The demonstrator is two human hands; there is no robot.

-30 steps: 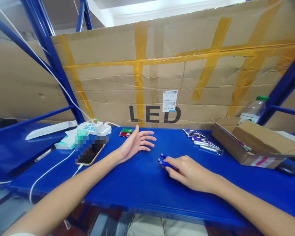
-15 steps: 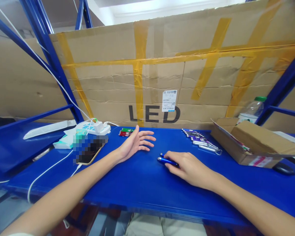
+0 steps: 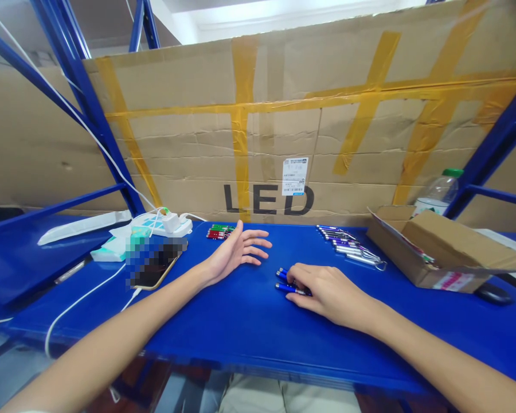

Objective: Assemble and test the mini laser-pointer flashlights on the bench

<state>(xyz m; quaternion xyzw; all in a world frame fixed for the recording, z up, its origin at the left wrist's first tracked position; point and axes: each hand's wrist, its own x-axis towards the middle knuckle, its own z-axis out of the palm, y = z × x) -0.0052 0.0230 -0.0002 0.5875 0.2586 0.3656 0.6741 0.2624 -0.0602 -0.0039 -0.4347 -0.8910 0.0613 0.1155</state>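
Observation:
On the blue table, my right hand [image 3: 322, 287] closes its fingers round several small blue metal cylinders [image 3: 286, 288], whose silver-tipped ends stick out to the left. My left hand [image 3: 241, 252] rests on its edge with the fingers spread, holding nothing. Just behind it lie green and red cylinders [image 3: 217, 232] with small rings. Further back on the right, a row of purple, dark and silver cylinders [image 3: 348, 246] lies on the table.
An open cardboard box [image 3: 434, 275] stands at the right, with a bottle [image 3: 441, 192] behind it and a dark object [image 3: 493, 293] beside it. At the left are a phone [image 3: 161, 267], tissue pack [image 3: 112, 249], power strip [image 3: 183, 228] and white cables. Large cardboard [image 3: 189, 137] rises behind.
The blue cylinders under my right hand have spread slightly apart, the nearer one shifting towards me. The fingers of that hand have shifted a little. My left hand has hardly moved.

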